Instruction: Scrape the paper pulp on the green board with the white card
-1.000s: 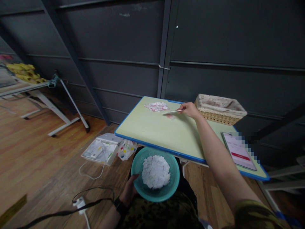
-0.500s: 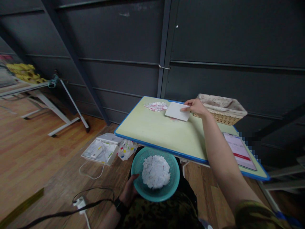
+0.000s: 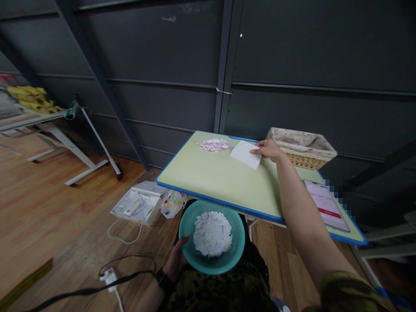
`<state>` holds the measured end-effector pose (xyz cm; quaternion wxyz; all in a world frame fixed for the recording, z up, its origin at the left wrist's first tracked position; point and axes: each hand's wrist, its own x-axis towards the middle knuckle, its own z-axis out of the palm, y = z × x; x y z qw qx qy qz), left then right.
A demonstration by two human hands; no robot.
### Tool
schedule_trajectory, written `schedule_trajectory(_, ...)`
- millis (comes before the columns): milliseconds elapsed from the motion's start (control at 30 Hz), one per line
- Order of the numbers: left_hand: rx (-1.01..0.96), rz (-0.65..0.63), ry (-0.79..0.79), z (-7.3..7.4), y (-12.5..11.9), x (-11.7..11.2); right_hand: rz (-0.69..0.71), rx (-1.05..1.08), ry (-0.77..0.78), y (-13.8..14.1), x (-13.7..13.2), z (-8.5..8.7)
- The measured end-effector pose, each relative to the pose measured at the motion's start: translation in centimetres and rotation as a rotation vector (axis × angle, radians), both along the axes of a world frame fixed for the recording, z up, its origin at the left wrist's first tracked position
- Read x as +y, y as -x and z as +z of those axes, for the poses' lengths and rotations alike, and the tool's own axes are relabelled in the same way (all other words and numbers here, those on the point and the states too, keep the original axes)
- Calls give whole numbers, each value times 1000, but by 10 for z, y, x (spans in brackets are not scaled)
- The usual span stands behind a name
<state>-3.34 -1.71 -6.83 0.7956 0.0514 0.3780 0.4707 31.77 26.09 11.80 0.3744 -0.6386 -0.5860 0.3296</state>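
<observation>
My right hand (image 3: 269, 149) pinches the right edge of a white card (image 3: 246, 154) over the far part of the green tabletop (image 3: 208, 173). Left of the card lies a loose heap of white and pink paper scraps (image 3: 213, 145). Down at my lap, my left hand (image 3: 177, 259) grips the rim of a teal plastic basket (image 3: 238, 242), thumb over the edge. White torn paper pieces (image 3: 212, 234) are heaped inside that basket.
A cloth-lined wicker basket (image 3: 305, 161) stands at the table's back right, near a tablet (image 3: 326, 206) on the right edge. On the floor at left are an open white box (image 3: 136, 206), a patterned plastic bag (image 3: 172, 203) and a power strip (image 3: 110, 277) with cables.
My right hand has shifted slightly right and nearer, and the card has turned with it, its near corner dipping toward the tabletop. My left hand and the teal basket stay put.
</observation>
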Motion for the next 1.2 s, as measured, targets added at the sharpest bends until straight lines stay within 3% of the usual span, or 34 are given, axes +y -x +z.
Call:
schedule_trajectory(167, -18, 21, 3, -1, 0, -1, 49, 161, 50, 25, 0, 2)
schedule_trajectory(333, -35, 9, 4, -5, 1, -1, 65, 155, 154, 47, -5, 3)
schedule_trajectory(533, -75, -17, -31, -11, 3, 0, -42, 189, 183, 20, -8, 9)
schedule_trajectory(633, -74, -34, -41, -15, 3, 0, -117, 205, 101, 14, -4, 7)
schedule_trajectory(733, -100, -54, -68, -19, 4, 0, -188, 73, -105, 25, 2, 2)
schedule_trajectory(900, -94, -47, -90, -21, 4, 0, -202, -458, -403, 57, 2, -7)
schedule_trajectory(1033, -84, -34, -81, -16, 3, 0, -165, -620, -400, 67, -3, -10)
schedule_trajectory(1200, 21, -12, -35, -10, 2, 0, -205, -613, -359, 59, -1, -8)
